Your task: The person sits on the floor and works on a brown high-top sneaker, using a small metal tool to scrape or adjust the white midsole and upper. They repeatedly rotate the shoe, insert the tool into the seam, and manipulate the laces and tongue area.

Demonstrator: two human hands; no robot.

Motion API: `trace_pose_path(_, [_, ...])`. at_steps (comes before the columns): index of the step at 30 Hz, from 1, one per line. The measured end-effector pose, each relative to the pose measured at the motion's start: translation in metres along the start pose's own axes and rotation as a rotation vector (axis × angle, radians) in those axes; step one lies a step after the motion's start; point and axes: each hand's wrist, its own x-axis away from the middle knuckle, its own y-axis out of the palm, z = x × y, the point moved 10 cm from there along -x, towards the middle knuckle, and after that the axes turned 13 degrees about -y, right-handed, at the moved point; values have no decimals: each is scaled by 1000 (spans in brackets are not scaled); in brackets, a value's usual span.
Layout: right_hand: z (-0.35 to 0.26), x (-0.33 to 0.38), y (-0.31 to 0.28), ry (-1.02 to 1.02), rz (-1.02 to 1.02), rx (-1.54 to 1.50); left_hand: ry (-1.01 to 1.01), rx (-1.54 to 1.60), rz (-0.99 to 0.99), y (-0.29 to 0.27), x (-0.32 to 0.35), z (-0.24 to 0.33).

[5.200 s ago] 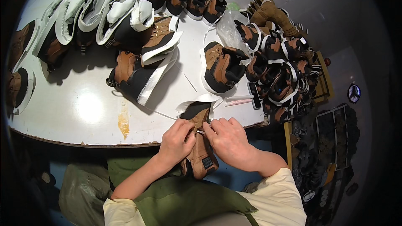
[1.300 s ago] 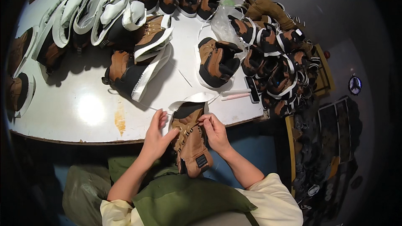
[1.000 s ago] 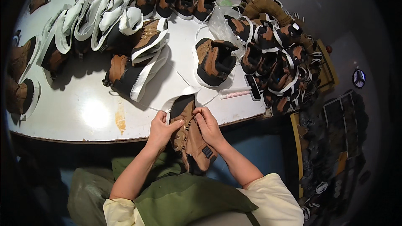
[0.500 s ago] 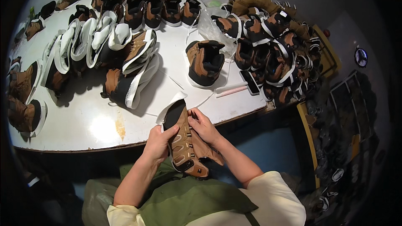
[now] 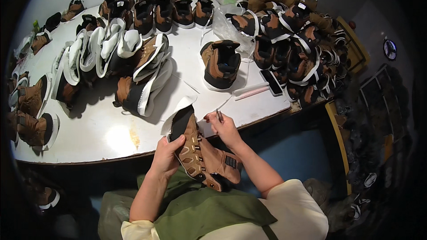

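My left hand is wrapped round a brown and black shoe upper with white lining sticking out at its toe end. The upper hangs slanted over my lap, past the table's front edge, with its lace loops facing up and its tongue spread to the right. Just right of it, my right hand is closed on a slim dark metal tool; most of the tool is hidden by the fingers. A thin whitish strand or tip reaches out above that hand. The right hand stands apart from the upper.
A finished-looking brown and black shoe stands mid-table. Beside it lie a pink and white strip and a black phone-like object. White-lined uppers crowd the left, several shoes line the back, and a pile fills the right.
My right hand has left the upper and moved slightly up and right, now showing the metal tool. The upper's tongue has swung open to the right, bringing a dark label into view.
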Motion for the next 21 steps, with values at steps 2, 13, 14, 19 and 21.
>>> trace_pose_path(2, [7, -2, -3, 59, -2, 31, 9, 22, -26, 2, 3, 7])
trace_pose_path(13, [30, 9, 80, 354, -278, -868, 93, 2, -33, -8, 11, 25])
trace_pose_path(14, [28, 7, 78, 377, -284, -874, 106, -11, -16, -9, 13, 27])
trace_pose_path(19, [-3, -10, 51, 287, -190, -510, 146, 24, 78, -56, 9, 26])
trace_pose_path(21, [-7, -13, 37, 226, -189, -356, 171, 37, 79, -59, 8, 27])
